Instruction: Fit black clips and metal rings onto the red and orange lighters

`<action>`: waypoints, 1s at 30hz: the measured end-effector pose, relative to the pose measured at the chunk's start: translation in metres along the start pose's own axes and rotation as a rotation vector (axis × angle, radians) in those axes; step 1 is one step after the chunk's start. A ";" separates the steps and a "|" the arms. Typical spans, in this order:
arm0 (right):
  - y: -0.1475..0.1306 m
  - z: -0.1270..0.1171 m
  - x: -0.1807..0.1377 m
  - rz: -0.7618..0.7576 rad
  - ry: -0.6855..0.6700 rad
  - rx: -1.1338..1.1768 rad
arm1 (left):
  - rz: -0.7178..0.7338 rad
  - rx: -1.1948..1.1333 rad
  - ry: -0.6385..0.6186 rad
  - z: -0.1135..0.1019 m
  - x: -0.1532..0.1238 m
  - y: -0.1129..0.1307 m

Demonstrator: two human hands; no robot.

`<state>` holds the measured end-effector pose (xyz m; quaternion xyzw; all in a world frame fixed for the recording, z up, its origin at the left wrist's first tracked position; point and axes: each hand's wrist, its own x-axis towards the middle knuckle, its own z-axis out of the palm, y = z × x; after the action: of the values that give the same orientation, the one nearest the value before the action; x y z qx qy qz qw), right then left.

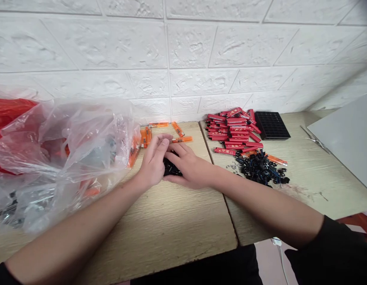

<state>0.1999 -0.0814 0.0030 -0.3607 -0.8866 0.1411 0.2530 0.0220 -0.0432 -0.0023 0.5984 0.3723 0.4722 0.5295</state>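
Small black plastic parts (171,168) lie in a heap between my hands, over the left part of the table. My left hand (155,160) cups their left side, its thumb up and its fingers curving round the far edge. From the right, my right hand (191,164) curls over the same heap with bent fingers. The fingers hide much of the heap, and its exact parts are hard to make out. Just beyond the hands lie several orange lighter-like pieces (183,139).
At left a clear plastic bag (91,138) bulges beside a red bag (11,118). Right of the table seam are a stack of red lighter-like cases (233,128), a black gridded tray (271,124), a pile of black parts (260,168) and metal tweezers (315,138). A white wall (189,47) stands behind.
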 end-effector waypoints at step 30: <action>0.012 0.007 0.008 -0.059 0.208 0.137 | 0.007 0.010 -0.078 0.001 -0.002 0.006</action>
<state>0.1984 -0.0679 -0.0052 -0.3289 -0.8542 0.1554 0.3715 0.0224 -0.0463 0.0036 0.6205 0.3516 0.4484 0.5388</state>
